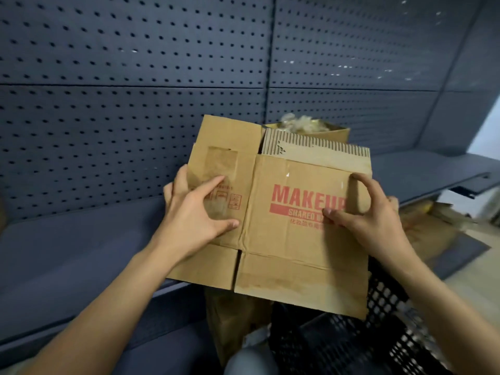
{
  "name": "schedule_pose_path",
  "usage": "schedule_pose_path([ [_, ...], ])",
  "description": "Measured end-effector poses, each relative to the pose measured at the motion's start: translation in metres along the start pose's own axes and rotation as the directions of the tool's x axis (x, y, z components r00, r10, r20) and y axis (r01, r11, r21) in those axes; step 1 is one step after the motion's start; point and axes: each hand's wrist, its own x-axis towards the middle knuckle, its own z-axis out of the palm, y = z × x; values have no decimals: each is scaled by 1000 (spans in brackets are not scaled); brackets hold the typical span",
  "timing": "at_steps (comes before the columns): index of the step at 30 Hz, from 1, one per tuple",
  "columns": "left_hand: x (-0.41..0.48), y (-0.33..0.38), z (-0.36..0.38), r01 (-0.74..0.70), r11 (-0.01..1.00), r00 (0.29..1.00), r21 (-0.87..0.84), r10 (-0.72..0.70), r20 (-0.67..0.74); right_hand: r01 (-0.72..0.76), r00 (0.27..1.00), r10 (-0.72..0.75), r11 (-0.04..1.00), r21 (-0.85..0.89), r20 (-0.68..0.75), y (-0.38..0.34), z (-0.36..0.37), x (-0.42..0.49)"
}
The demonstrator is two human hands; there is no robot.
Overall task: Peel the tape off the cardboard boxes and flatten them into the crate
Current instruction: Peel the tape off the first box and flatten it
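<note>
A brown cardboard box (281,244) printed "MAKEUP" in red is held flattened in front of me, over the shelf edge. My left hand (194,207) lies spread on its left panel, thumb and fingers pressing the card. My right hand (365,215) grips the right edge, thumb on the printed face and index finger hooked at a strip of clear tape (319,180) near the top right. The torn top flap shows bare corrugation. The black mesh crate (351,342) stands below right, partly hidden by the box.
A second open cardboard box (324,129) stuffed with crumpled clear tape stands behind on the dark shelf (67,253). Perforated dark panels form the back wall. More cardboard (235,320) leans below the shelf, and flattened pieces (433,231) lie on the floor at right.
</note>
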Motion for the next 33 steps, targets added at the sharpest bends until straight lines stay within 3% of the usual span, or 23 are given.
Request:
schedule_pose_path([
  [11,-7,90,133,-261,964,926,-54,265,270,-371,922,363,928,-37,-136,135,-95,-58],
  [14,-6,105,175,-304,952,881,-46,299,368,-479,874,468,875,-67,-135,167,-107,-75],
  [19,-10,121,230,-480,858,817,180,363,448,-648,762,644,757,-92,-69,210,-109,-105],
  [22,-13,126,254,-543,821,770,175,403,494,-717,697,715,691,-87,-57,228,-110,-119],
  [28,-26,114,318,-460,888,655,13,329,680,-818,568,822,557,-142,-45,262,-103,-148],
  [33,-37,82,373,-367,930,532,23,190,825,-868,461,887,447,-215,-15,292,-78,-178],
])
